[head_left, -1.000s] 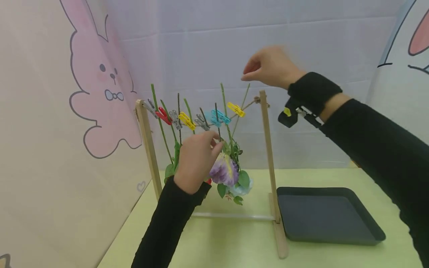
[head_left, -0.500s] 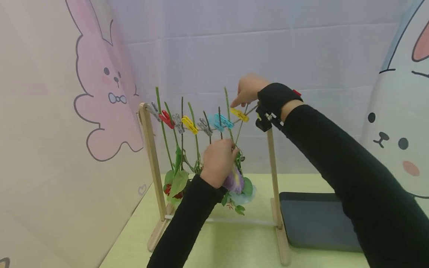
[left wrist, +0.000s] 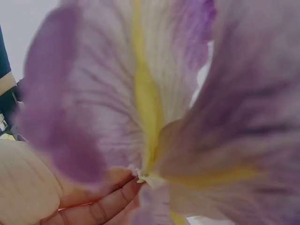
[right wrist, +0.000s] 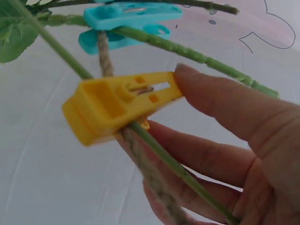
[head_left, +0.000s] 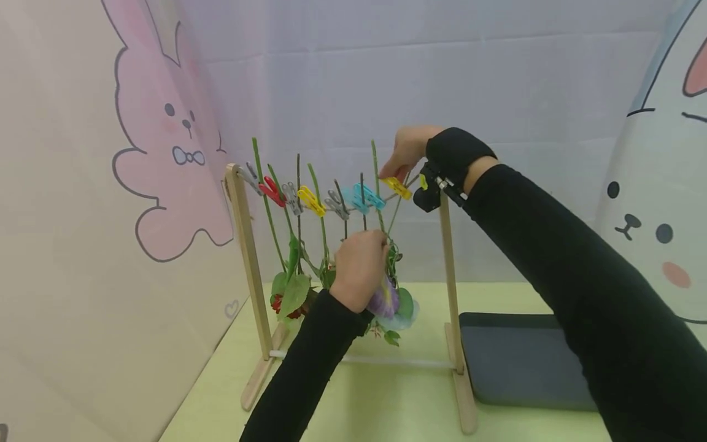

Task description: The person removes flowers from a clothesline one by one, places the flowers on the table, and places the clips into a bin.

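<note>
My right hand [head_left: 407, 152] pinches the tails of a yellow clothespin [right wrist: 122, 103] between thumb and fingers. In the right wrist view this clothespin sits across the twine [right wrist: 154, 187], with a thin green flower stem [right wrist: 173, 164] passing through it. Lower down, my left hand [head_left: 360, 270] has curled fingers at the stems, beside a purple flower [head_left: 385, 299]. Large purple and yellow petals [left wrist: 101, 93] fill the left wrist view; fingertips [left wrist: 124, 190] meet at their base, and the exact gripped spot is hidden. Nearby, blue clothespins [head_left: 369, 197] clip neighbouring stems.
More flowers hang heads down from red, grey and yellow clothespins [head_left: 312, 201] along the twine. A wooden frame [head_left: 245, 258] holds the twine over the pale green table [head_left: 397, 399]. At right lies a dark tray [head_left: 519, 362], partly covered by my right sleeve.
My right hand has come down and left from above the frame onto the yellow clothespin. My left hand has moved right and slightly down, closer to the purple flower.
</note>
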### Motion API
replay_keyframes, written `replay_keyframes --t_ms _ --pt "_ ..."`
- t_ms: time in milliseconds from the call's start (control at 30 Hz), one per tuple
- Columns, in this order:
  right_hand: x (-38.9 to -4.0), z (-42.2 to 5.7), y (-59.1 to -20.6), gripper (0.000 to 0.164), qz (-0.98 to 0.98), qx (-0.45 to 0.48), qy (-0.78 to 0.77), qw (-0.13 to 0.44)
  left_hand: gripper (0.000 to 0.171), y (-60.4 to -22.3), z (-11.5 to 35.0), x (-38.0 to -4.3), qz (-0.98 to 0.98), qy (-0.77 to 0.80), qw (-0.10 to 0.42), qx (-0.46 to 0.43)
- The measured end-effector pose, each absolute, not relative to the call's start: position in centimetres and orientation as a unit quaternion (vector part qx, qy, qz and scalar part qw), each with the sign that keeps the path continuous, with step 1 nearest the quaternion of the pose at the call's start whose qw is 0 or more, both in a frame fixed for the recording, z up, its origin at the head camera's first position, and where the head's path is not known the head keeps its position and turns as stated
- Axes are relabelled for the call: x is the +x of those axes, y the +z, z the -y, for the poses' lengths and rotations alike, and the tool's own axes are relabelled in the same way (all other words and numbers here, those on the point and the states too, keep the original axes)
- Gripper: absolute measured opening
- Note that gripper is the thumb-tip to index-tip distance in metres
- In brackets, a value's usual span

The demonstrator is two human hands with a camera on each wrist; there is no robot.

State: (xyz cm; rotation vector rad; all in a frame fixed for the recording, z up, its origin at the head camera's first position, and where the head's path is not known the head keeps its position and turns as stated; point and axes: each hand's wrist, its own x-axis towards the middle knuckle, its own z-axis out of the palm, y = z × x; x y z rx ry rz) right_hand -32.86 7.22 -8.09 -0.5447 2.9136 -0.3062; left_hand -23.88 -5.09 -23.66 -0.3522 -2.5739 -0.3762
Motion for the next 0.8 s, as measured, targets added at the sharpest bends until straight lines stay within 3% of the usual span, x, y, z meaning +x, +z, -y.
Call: replay_keyframes --t_ms 800 --pt "-32.3 -8.5 -8.7 0.037 -0.937 -0.128 -0.323 -0.033 0.019 -24.2 5.1 -22.5 0.943 -0.153 0.245 -0.164"
